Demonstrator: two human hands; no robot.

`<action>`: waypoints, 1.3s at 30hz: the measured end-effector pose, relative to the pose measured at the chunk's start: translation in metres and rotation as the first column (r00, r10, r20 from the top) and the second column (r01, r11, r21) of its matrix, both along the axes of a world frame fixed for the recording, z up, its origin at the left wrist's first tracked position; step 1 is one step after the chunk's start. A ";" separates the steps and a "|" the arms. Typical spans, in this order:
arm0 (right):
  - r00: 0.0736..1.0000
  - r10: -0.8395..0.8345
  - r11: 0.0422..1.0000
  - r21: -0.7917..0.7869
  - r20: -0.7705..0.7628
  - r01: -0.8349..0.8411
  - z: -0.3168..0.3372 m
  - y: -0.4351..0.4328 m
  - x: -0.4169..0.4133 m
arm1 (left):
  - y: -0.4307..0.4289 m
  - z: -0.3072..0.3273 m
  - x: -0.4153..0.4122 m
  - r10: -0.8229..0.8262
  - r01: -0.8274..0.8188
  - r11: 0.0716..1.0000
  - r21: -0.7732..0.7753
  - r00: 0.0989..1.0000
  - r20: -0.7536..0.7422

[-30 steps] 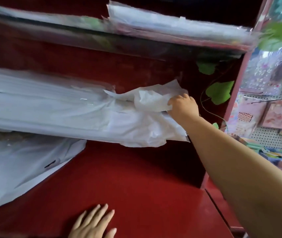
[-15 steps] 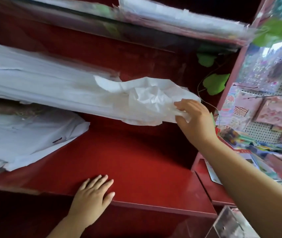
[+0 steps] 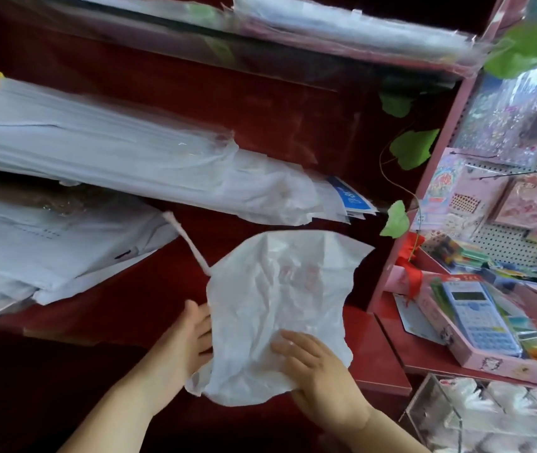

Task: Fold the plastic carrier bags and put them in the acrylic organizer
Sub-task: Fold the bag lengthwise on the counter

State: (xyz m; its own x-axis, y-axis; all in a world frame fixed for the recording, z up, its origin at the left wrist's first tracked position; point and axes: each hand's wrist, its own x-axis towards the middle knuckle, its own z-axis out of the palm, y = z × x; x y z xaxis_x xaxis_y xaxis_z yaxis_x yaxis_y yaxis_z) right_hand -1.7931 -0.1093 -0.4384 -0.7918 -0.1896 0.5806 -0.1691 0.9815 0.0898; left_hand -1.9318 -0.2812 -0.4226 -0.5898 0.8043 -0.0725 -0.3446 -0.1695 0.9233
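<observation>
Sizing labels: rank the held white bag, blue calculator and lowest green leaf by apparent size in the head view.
held white bag
blue calculator
lowest green leaf
The leaf lies farther back, so true size is unsure.

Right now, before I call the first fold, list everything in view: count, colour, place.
carrier bag: one, white, crumpled, held up at centre
bag stack: one long stack, white, middle shelf, left
bag pile: one, white, lower shelf, left
shelf unit: one, dark red, across the background
wrapped sheets: one bundle, clear wrap, top shelf
leaves: several, green, by the shelf unit's right post
calculator: one, blue and white, lying on the pink box
pink box: one, pink, right counter
pegboard: one, white, far right
acrylic organizer: one, clear, bottom right
folded bags: several, white, inside the organizer
left hand: at the bag's left edge, grip hidden
right hand: grips the bag's lower right
</observation>
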 end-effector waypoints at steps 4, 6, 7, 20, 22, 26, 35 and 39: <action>0.989 -0.082 0.996 0.035 0.126 0.078 -0.014 0.008 -0.010 | 0.008 -0.010 -0.002 0.085 -0.143 0.979 -0.147 0.935 -0.344; 0.978 -0.138 0.990 0.038 0.158 0.133 -0.022 0.013 -0.012 | 0.012 -0.017 -0.007 0.234 -0.337 0.920 -0.200 0.882 -0.410; 0.967 -0.172 0.985 0.018 0.187 0.172 -0.024 0.015 -0.011 | 0.012 -0.017 -0.008 0.290 -0.407 0.885 -0.228 0.863 -0.414; 0.713 -0.456 0.809 -0.085 0.532 0.581 -0.019 0.058 0.007 | 0.017 0.008 -0.067 0.621 -0.635 0.766 -0.100 0.771 -0.141; 0.642 -0.511 0.783 0.002 0.572 0.621 -0.015 0.060 0.005 | 0.016 0.013 -0.076 0.670 -0.670 0.741 -0.045 0.742 -0.018; 0.652 -0.582 0.765 0.054 0.486 0.642 -0.018 0.073 0.003 | 0.011 0.008 -0.086 0.704 -0.704 0.707 -0.059 0.710 -0.028; 0.615 -0.525 0.729 -0.063 0.588 0.682 -0.022 0.084 0.003 | 0.028 -0.020 -0.089 0.282 -0.614 0.685 -0.392 0.719 -0.635; 0.620 -0.517 0.728 -0.077 0.590 0.681 -0.023 0.083 0.004 | 0.043 -0.019 -0.108 0.404 -0.737 0.558 -0.380 0.642 -0.652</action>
